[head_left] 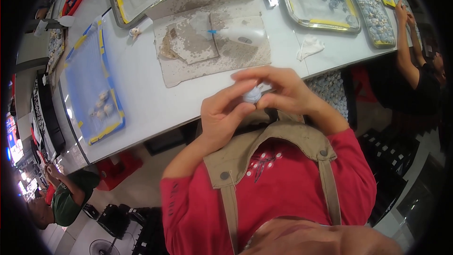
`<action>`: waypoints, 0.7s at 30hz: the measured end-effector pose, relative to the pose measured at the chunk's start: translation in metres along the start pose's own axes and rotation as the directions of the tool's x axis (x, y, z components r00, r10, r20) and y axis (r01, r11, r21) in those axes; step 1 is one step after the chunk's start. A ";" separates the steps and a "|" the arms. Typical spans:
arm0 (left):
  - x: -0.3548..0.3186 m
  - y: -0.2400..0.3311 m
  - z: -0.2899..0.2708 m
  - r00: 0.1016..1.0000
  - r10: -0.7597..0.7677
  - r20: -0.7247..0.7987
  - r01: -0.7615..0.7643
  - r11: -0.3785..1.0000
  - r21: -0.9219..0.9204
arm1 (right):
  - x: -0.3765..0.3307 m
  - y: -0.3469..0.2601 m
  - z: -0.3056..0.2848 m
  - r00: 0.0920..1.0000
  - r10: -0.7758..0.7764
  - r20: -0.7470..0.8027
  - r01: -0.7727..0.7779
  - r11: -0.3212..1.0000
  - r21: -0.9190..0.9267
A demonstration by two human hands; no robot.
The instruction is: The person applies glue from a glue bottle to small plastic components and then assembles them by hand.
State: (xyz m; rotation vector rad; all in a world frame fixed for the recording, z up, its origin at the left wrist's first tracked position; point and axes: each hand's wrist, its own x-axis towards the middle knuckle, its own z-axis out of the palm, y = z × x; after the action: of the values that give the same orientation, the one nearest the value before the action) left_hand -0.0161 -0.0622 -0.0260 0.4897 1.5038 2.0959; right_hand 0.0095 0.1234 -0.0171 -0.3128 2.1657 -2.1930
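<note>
Near the table's front edge, a small rounded light-blue piece [252, 95] sits between the fingertips of both hands. My left hand [224, 108] pinches it from the left, and my right hand [285, 89] curls round it from the right. The fingers hide part of it, and its exact kind does not show. Just beyond my hands lies a stained cardboard sheet [179, 73]. On it rests a white squeeze bottle [243, 34] with a blue nozzle tip, lying on its side.
At left is a blue-lined tray [87, 75] with several small cream-coloured figures [101, 106]. A small figure [135, 32] stands beside the cardboard. Right of it lies a crumpled white cloth [311, 47]. A metal-rimmed tray [314, 21] holds many grey-blue pieces. Other people work at both sides.
</note>
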 end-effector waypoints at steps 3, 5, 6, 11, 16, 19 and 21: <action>-0.002 0.002 -0.001 0.999 0.028 0.037 -0.033 0.990 0.141 | -0.001 -0.001 0.000 0.990 0.081 0.112 -0.081 0.997 0.003; -0.003 0.002 -0.002 0.997 0.061 0.046 -0.070 0.971 0.227 | -0.002 -0.002 0.000 0.988 0.090 0.126 -0.093 0.995 0.020; -0.004 0.002 -0.003 0.994 0.089 0.059 -0.101 0.963 0.248 | -0.002 -0.002 0.001 0.991 0.062 0.116 -0.066 0.997 0.035; -0.006 0.004 -0.006 0.986 0.150 0.079 -0.165 0.950 0.263 | -0.001 -0.001 0.004 0.992 0.053 0.118 -0.061 0.996 0.066; -0.011 0.013 -0.019 0.993 0.090 0.080 -0.110 0.948 0.300 | 0.005 0.004 0.022 0.994 0.012 0.112 -0.033 0.981 0.191; -0.013 0.015 -0.032 0.997 0.064 0.032 -0.069 0.981 0.179 | 0.014 0.009 0.037 0.990 0.003 0.140 -0.028 0.983 0.181; -0.017 0.021 -0.049 0.998 0.044 0.033 -0.052 0.957 0.286 | 0.022 0.010 0.040 0.980 -0.015 0.197 0.007 0.999 0.043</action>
State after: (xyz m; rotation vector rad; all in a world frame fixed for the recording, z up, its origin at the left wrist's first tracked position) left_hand -0.0336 -0.1150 -0.0215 0.6623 1.8084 1.9049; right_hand -0.0062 0.0804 -0.0248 -0.5172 2.0159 -2.1095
